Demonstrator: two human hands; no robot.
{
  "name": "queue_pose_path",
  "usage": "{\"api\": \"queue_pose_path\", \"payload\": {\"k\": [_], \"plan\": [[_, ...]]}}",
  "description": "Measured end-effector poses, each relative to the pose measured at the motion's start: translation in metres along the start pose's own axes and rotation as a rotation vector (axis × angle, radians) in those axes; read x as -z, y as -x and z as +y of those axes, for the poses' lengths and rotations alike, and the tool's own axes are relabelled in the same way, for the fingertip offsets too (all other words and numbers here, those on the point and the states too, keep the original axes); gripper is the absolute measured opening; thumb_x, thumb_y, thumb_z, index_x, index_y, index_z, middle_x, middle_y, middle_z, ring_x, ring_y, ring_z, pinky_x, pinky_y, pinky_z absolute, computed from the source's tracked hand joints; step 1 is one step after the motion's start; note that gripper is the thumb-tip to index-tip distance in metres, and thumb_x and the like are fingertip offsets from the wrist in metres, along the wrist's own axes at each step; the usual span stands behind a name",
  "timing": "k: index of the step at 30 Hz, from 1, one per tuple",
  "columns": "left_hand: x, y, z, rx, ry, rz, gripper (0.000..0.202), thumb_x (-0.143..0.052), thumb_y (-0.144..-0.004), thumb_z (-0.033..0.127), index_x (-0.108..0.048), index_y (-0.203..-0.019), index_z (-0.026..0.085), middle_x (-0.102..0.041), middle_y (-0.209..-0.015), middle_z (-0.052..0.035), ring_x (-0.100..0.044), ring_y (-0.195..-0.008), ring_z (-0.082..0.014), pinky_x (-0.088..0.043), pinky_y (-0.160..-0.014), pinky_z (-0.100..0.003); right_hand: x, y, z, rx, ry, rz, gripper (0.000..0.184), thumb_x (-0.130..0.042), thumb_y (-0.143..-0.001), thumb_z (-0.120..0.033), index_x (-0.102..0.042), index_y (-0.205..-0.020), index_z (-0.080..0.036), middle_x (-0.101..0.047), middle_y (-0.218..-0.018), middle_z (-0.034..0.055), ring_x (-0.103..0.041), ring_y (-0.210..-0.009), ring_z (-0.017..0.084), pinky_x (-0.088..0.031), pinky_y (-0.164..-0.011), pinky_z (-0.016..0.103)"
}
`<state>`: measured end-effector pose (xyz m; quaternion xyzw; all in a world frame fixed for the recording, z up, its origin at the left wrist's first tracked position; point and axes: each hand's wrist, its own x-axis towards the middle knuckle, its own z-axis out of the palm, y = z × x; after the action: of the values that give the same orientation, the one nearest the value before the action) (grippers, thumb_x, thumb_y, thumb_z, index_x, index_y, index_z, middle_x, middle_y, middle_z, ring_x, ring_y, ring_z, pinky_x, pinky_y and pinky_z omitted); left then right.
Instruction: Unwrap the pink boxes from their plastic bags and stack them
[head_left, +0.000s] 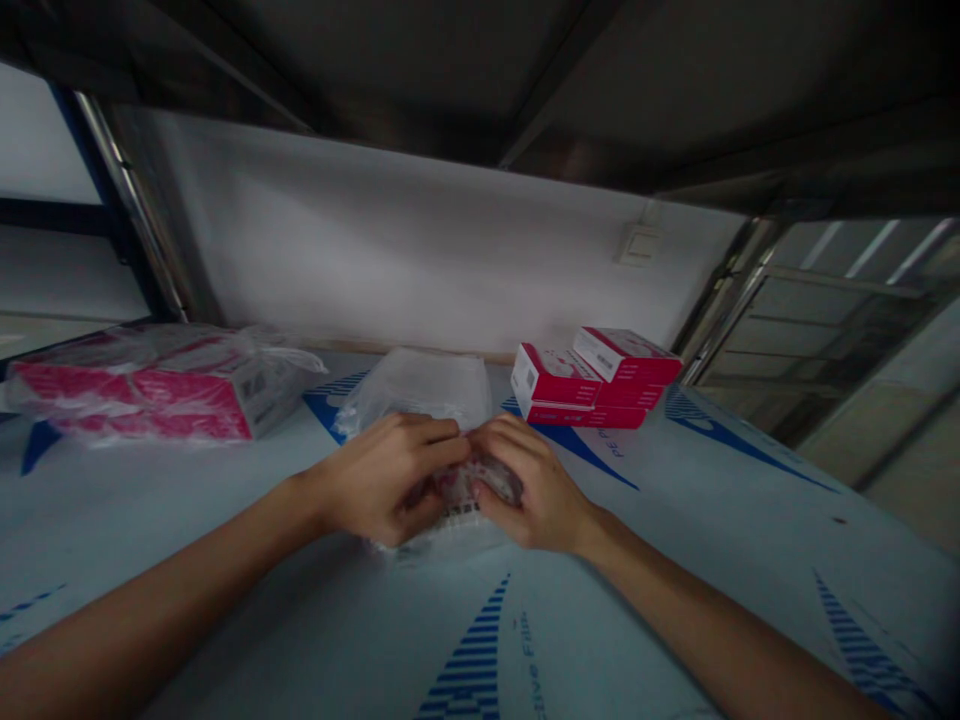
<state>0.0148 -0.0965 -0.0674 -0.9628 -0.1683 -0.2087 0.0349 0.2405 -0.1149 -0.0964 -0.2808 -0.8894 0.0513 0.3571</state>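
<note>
My left hand (394, 475) and my right hand (532, 485) meet over a small package in clear plastic (459, 492) at the middle of the worktop. Fingers of both are curled and closed on its plastic from either side, the fingertips nearly touching. Pinkish-red and dark print shows through the wrapping between the thumbs; most of the package is covered by my hands. Just behind them lie flat, translucent plastic bags (442, 385).
Several red and white boxes (581, 385) are stacked at the back right. A larger plastic-wrapped bundle of red boxes (150, 395) sits at the left. Blue-printed film covers the worktop (360, 640). A dark shelf (450, 80) hangs low overhead, with metal posts at both sides.
</note>
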Motion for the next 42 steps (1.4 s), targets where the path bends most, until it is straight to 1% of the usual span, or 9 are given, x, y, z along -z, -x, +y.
{"api": "queue_pose_path", "payload": {"k": [4, 10, 14, 17, 22, 29, 34, 39, 42], "plan": [[0.005, -0.001, 0.001, -0.052, -0.069, 0.059, 0.013, -0.052, -0.073, 0.017, -0.055, -0.085, 0.019, -0.053, -0.078, -0.0024, -0.047, -0.066, -0.0188, -0.037, -0.059, -0.035, 0.001, 0.001, -0.001, -0.012, -0.018, 0.053, 0.037, -0.061, -0.081, -0.015, -0.058, -0.118, -0.017, -0.062, -0.106, 0.0082, -0.056, -0.102, 0.024, -0.046, -0.093, 0.043], [0.005, -0.003, -0.001, -0.103, -0.038, 0.076, 0.019, -0.053, -0.073, 0.016, -0.056, -0.092, 0.017, -0.059, -0.09, -0.0076, -0.053, -0.082, -0.0229, -0.044, -0.076, -0.038, 0.0, 0.001, -0.001, -0.115, -0.015, 0.112, 0.041, -0.061, -0.085, -0.016, -0.058, -0.125, -0.02, -0.059, -0.107, 0.0078, -0.057, -0.101, 0.023, -0.049, -0.089, 0.041], [0.003, -0.002, -0.001, -0.111, -0.022, 0.088, 0.016, -0.054, -0.073, 0.016, -0.055, -0.089, 0.018, -0.054, -0.078, -0.0029, -0.048, -0.071, -0.02, -0.04, -0.067, -0.036, 0.001, 0.0, 0.002, -0.167, 0.002, 0.162, 0.029, -0.062, -0.085, -0.015, -0.066, -0.114, -0.02, -0.057, -0.096, 0.0054, -0.058, -0.092, 0.021, -0.05, -0.08, 0.037], [0.007, -0.001, -0.001, -0.062, 0.043, 0.114, 0.018, -0.055, -0.074, 0.018, -0.056, -0.091, 0.017, -0.054, -0.079, -0.0024, -0.049, -0.073, -0.0198, -0.039, -0.067, -0.035, 0.003, -0.001, 0.003, -0.166, 0.001, 0.187, 0.014, -0.063, -0.086, -0.017, -0.069, -0.098, -0.019, -0.055, -0.09, 0.0044, -0.058, -0.086, 0.019, -0.049, -0.076, 0.035], [0.013, 0.0, -0.004, 0.05, 0.29, 0.149, 0.024, -0.057, -0.074, 0.014, -0.056, -0.098, 0.017, -0.056, -0.086, -0.0015, -0.053, -0.079, -0.0168, -0.042, -0.07, -0.03, 0.003, -0.005, 0.001, -0.116, -0.036, 0.115, 0.026, -0.065, -0.082, -0.014, -0.062, -0.107, -0.02, -0.064, -0.103, 0.0057, -0.061, -0.1, 0.021, -0.049, -0.089, 0.038], [0.012, 0.001, -0.007, 0.107, 0.359, 0.139, 0.018, -0.056, -0.077, 0.011, -0.058, -0.094, 0.017, -0.053, -0.077, 0.0021, -0.049, -0.067, -0.0127, -0.038, -0.062, -0.027, -0.001, -0.008, 0.001, -0.129, -0.038, 0.071, 0.039, -0.067, -0.075, -0.008, -0.061, -0.111, -0.023, -0.066, -0.104, 0.0033, -0.062, -0.099, 0.02, -0.049, -0.09, 0.038], [0.011, 0.001, -0.007, 0.073, 0.294, 0.088, 0.016, -0.058, -0.076, 0.014, -0.059, -0.092, 0.017, -0.055, -0.076, 0.0012, -0.049, -0.066, -0.0138, -0.036, -0.06, -0.028, 0.0, -0.008, 0.0, -0.126, -0.029, 0.033, 0.033, -0.065, -0.076, -0.007, -0.064, -0.105, -0.021, -0.064, -0.097, 0.0033, -0.061, -0.095, 0.02, -0.05, -0.087, 0.037], [0.02, 0.001, -0.005, 0.07, 0.217, 0.005, 0.008, -0.058, -0.075, 0.016, -0.058, -0.082, 0.018, -0.053, -0.076, 0.0002, -0.051, -0.069, -0.0154, -0.038, -0.061, -0.028, 0.001, -0.007, 0.0, -0.142, -0.018, 0.03, 0.033, -0.064, -0.077, -0.009, -0.064, -0.107, -0.021, -0.061, -0.097, 0.0041, -0.059, -0.094, 0.021, -0.049, -0.085, 0.038], [0.027, 0.0, -0.004, 0.096, 0.201, 0.008, 0.018, -0.06, -0.076, 0.018, -0.059, -0.094, 0.018, -0.056, -0.083, -0.0008, -0.053, -0.075, -0.0165, -0.04, -0.066, -0.029, 0.001, -0.006, 0.0, -0.144, -0.006, 0.066, 0.026, -0.065, -0.076, -0.009, -0.064, -0.1, -0.021, -0.058, -0.095, 0.0034, -0.058, -0.091, 0.02, -0.048, -0.083, 0.036]]}}
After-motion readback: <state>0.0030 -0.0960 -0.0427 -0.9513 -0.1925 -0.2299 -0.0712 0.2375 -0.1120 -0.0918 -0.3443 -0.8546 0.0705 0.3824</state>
